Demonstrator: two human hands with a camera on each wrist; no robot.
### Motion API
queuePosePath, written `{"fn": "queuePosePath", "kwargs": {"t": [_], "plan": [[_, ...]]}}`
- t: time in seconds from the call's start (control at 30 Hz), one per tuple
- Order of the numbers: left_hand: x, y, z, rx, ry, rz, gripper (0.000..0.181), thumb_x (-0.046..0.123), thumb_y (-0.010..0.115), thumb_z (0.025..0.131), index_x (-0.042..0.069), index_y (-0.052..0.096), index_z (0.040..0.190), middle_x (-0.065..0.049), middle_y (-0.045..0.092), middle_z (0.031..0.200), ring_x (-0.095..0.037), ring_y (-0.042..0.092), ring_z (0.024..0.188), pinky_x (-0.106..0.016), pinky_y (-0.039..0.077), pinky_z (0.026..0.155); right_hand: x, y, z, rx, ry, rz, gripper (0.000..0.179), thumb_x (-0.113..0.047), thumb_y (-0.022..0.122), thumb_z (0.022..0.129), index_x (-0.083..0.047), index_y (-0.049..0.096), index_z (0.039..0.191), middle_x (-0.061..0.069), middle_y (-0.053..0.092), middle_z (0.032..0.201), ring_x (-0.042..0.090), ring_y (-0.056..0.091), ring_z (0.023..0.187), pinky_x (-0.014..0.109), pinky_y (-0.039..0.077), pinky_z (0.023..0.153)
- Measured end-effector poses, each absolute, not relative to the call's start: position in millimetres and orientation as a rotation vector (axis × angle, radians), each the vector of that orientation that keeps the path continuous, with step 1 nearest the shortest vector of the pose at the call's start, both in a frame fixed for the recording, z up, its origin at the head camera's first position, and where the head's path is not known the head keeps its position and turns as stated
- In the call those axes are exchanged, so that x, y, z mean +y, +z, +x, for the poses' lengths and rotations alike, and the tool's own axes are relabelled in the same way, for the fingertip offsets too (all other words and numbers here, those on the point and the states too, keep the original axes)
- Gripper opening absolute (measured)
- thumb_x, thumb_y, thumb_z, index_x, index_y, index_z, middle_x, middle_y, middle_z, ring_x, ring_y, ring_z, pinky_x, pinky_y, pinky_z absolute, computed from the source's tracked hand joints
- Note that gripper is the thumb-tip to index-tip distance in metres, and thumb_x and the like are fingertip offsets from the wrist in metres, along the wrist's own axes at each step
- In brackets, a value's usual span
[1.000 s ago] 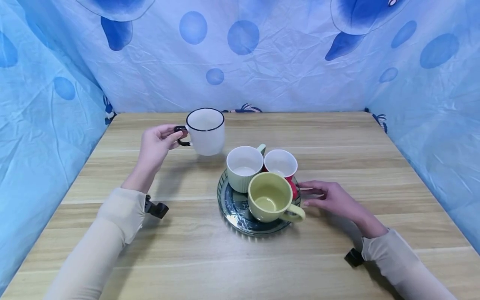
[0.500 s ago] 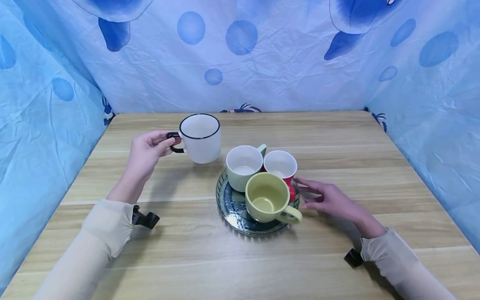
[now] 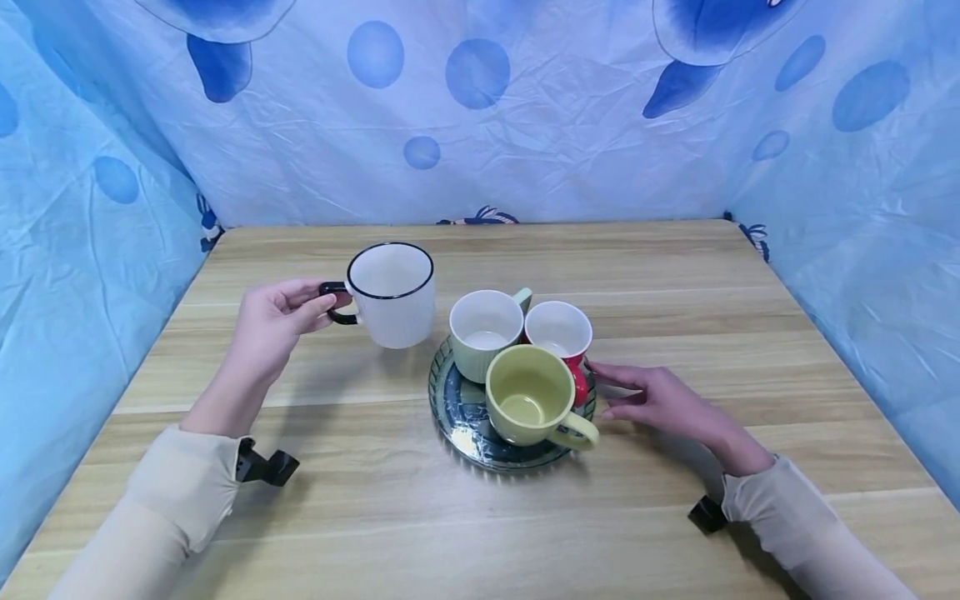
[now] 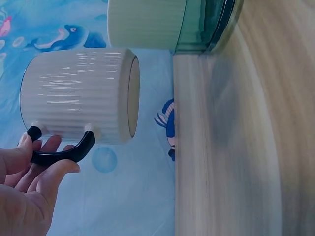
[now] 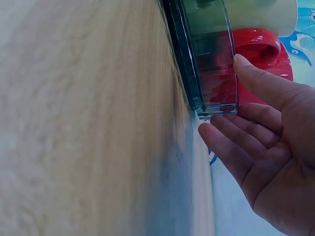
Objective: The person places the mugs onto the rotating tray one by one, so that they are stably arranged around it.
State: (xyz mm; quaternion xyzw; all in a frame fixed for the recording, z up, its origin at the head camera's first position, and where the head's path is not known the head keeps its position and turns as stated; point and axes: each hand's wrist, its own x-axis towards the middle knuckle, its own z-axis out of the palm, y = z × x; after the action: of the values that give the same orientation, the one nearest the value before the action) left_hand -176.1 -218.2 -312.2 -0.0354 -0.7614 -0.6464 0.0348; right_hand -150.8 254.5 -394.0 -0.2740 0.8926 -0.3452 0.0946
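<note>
In the head view my left hand (image 3: 266, 325) pinches the black handle of a white mug (image 3: 397, 317) with a black rim. The mug hangs upright above the table, left of a round glass tray (image 3: 459, 442). On that tray stand a pale green ribbed mug (image 3: 474, 354), a red mug (image 3: 579, 385) with a white inside, and a yellow-green mug (image 3: 517, 421) in front. The right wrist view shows my right hand (image 5: 275, 142) with relaxed fingers at the tray's clear side wall, thumb tip by the rim near the red mug's handle.
The wooden table (image 3: 390, 533) reaches back to a blue curtain (image 3: 480, 167) with dolphin and bubble prints. Curtains also hang along the left and right sides. A small black camera mount sits on each wrist.
My left hand has drawn the white mug closer to me and a little left, still off the table. My right hand stays at the tray, almost unmoved.
</note>
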Motion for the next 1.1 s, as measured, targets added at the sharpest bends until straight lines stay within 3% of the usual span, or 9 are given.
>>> {"fn": "queuePosePath", "kwargs": {"t": [0.3, 0.63, 1.1], "plan": [[-220.3, -317.6, -164.3, -2.347, -2.035, -0.246, 0.018, 0.008, 0.065, 0.092, 0.023, 0.07, 0.098, 0.016, 0.075, 0.086, 0.004, 0.069, 0.087, -0.011, 0.056, 0.072, 254.5, -393.7, -151.1, 2.639, -1.031, -0.81, 0.067, -0.02, 0.078, 0.08, -0.004, 0.05, 0.14, 0.013, 0.057, 0.137, 0.008, 0.053, 0.122, 0.024, 0.054, 0.094], [-224.1, -327.5, -166.5, -2.473, -1.955, -0.422, 0.019, 0.007, 0.063, 0.093, 0.022, 0.07, 0.103, 0.015, 0.075, 0.092, 0.0, 0.07, 0.089, -0.014, 0.058, 0.077, 253.8, -392.2, -149.9, 2.623, -1.018, -0.787, 0.069, -0.02, 0.079, 0.08, -0.005, 0.049, 0.141, 0.015, 0.058, 0.137, 0.011, 0.057, 0.119, 0.02, 0.056, 0.081], [-213.9, -328.8, -159.2, -2.473, -2.001, -0.62, 0.027, 0.0, 0.061, 0.092, 0.023, 0.071, 0.101, 0.013, 0.075, 0.095, 0.0, 0.07, 0.087, -0.015, 0.058, 0.078, 252.6, -389.2, -148.9, 2.64, -0.996, -0.783, 0.069, -0.02, 0.079, 0.08, -0.005, 0.05, 0.14, 0.015, 0.058, 0.136, 0.015, 0.06, 0.116, 0.018, 0.054, 0.079]]}}
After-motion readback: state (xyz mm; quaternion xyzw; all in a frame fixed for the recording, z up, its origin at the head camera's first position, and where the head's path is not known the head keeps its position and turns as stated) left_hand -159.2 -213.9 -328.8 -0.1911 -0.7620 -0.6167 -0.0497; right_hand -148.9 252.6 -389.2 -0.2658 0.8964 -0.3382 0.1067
